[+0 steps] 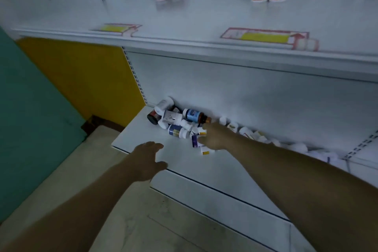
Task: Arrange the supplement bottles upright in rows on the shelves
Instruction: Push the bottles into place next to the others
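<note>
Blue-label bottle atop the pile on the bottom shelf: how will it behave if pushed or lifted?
The blue-label bottle lies on its side across other bottles, so a push would probably roll it off the pile. Round and smooth-looking: likely rigid, possibly slippery. Lifting it may shift the bottles below.

- The left hand [148,160] is bare, with its back to the camera. Its thumb and fingers show only as soft, slightly blurred shapes.
- Behind that hand the left forearm [81,206] is uncovered along its whole visible length and widens toward the lower edge of the view.
- The right hand [214,136] is likewise bare, and its outline is blurred.
- Behind it the right forearm [296,174] is uncovered and grows broad toward the right edge.
- The blur hides finer detail such as nails or skin marks.
</note>
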The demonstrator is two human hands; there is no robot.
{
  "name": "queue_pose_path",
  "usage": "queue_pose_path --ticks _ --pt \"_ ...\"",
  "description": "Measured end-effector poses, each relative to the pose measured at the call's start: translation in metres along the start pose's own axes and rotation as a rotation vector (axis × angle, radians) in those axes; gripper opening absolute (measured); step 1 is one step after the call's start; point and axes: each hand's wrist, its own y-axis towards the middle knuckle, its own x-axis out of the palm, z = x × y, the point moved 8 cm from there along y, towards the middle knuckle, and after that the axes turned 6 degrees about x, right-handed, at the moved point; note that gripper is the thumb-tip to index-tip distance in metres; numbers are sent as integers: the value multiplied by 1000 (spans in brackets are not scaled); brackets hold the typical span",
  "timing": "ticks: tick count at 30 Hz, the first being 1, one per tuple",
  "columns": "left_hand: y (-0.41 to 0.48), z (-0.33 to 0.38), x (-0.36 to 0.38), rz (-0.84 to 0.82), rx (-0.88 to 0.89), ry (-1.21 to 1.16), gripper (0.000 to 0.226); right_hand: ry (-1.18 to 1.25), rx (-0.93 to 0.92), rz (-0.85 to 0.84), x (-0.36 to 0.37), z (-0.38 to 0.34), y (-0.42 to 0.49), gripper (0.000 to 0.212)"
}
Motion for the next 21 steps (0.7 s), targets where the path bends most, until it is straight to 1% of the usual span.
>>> queue_pose_path --ticks 2,6,8,12,13,16,19,21 --pt "28 -24 -8 -43 14 12 72 4 59 -12 13 0 16 36" --pt "91 -52 -23 -48 147 58 73 24 264 -14 39 12 40 50" --pt "122 -60 -31 -16 240 91 71 75 369 18 51 18 46 49" --pt "175 -61 -47 111 450 111 62 148 509 111 78 24 53 58" --pt "188 -60 -47 121 485 115 65 157 540 149 83 27 55 59" --pt "222 -63 -35 105 522 167 85 109 673 308 87 35 58 60" --pt "247 -68 -11 43 524 249 91 128 796 361 99 47 65 80" --pt "253 -70 0 37 520 305 89 121 833 355 107 53 71 91"
